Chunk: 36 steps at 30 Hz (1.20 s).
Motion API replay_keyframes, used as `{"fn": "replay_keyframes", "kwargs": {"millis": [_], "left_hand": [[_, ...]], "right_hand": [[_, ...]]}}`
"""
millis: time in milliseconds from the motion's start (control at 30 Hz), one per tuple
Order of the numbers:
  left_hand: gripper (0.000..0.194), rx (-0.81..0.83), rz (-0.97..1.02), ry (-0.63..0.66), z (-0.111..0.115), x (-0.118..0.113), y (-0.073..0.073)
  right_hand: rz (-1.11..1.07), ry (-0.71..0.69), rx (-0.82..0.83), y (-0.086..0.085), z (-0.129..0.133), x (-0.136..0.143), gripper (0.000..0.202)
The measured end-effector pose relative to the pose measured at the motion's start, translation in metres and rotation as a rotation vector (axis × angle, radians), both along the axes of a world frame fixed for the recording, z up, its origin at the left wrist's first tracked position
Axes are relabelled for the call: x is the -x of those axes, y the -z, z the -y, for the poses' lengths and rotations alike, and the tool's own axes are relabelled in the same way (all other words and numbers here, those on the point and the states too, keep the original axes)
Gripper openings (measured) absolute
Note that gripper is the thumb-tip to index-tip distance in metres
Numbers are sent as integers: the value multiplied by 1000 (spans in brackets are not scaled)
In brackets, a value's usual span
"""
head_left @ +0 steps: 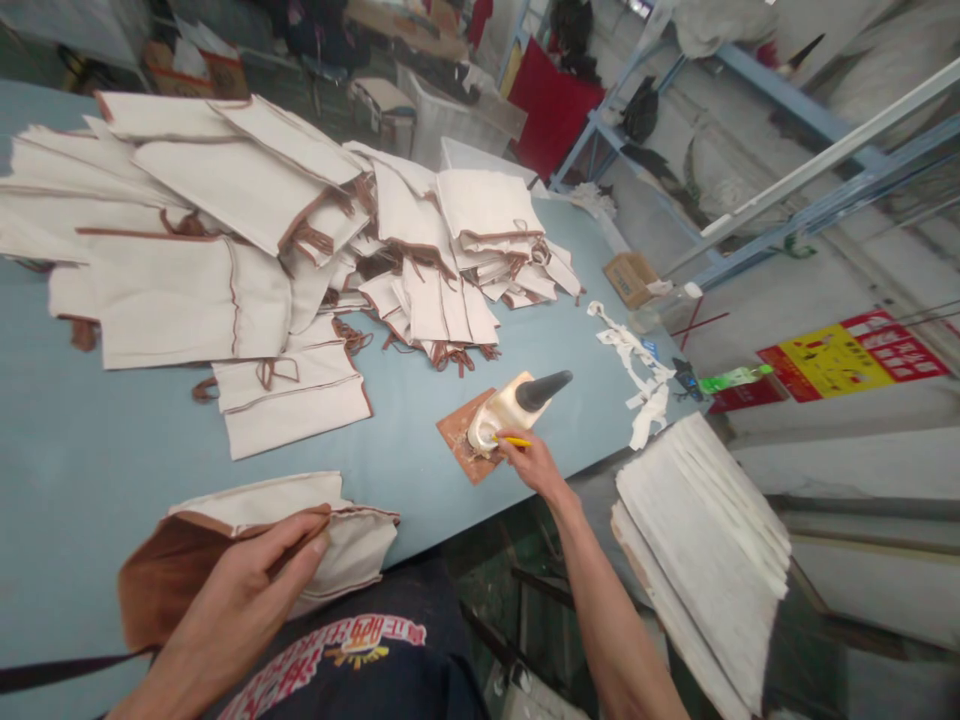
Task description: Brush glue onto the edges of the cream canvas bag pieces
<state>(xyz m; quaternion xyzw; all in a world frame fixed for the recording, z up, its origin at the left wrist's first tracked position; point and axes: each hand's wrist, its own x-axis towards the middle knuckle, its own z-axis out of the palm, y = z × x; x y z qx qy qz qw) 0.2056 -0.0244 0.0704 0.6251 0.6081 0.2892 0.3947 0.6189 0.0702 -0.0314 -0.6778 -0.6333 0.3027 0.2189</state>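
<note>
My left hand (251, 575) pinches the edge of a cream fabric bag (356, 550) near the table's front edge. The bag's brown lining (169, 575) shows where it gapes at the left. Farther right, my right hand (531, 465) grips a thin yellow stick (516, 441) between thumb and fingers. The stick's far end dips into an opening in a whitish plastic bottle (504, 405), so its tip is hidden. That bottle lies tilted, with a dark cone-shaped end (546, 390), on a brown square board (456, 430).
Piles of cream fabric pieces (187, 300) with brown edging and ties cover the table's back and left. White scraps (637, 370), a cardboard box (631, 278) and a green-labelled bottle (735, 378) are at the right. A stack of pale sheets (697, 560) stands beside the table.
</note>
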Motion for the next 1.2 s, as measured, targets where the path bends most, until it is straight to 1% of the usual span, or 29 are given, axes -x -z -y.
{"fn": "replay_keyframes", "kwargs": {"millis": [67,167,300,400,533,600,667,733,767,833,933,1000,1067,1133,1200], "left_hand": [[36,2,5,-3,1,0,2],[35,-9,12,0,0,-2,2],[34,-20,10,20,-4,-6,1],[34,-17,33,42,-6,-10,0],[33,-7,51,39,-6,-13,-2],[32,2,52,38,-5,-13,-3],[33,6,50,34,-4,-12,-2],[33,2,46,30,-2,-11,-1],[33,-1,45,33,-2,-10,0],[33,-6,51,39,-1,-10,2],[33,-2,56,57,0,-10,2],[33,7,52,66,1,-11,2],[34,10,43,65,2,-10,1],[34,5,30,52,3,-9,1],[34,9,23,50,4,-7,0]], "right_hand": [[-2,-42,-14,-7,14,1,25],[-15,-107,-34,-19,33,4,28],[-39,-137,-47,-26,48,6,31],[-57,-114,-43,-28,53,6,30],[-126,-54,-35,-32,59,6,28],[-180,-1,-36,-35,61,8,28],[-246,87,-39,-34,62,11,30],[-328,207,-40,-27,61,17,35],[-375,275,-40,-21,60,20,39],[-472,424,-46,-3,57,28,48],[-596,677,-75,29,55,41,58],[-655,830,-91,48,56,49,56],[-697,942,-103,60,61,55,49],[-723,1018,-114,66,65,57,41],[-734,1066,-119,67,67,56,37]]}}
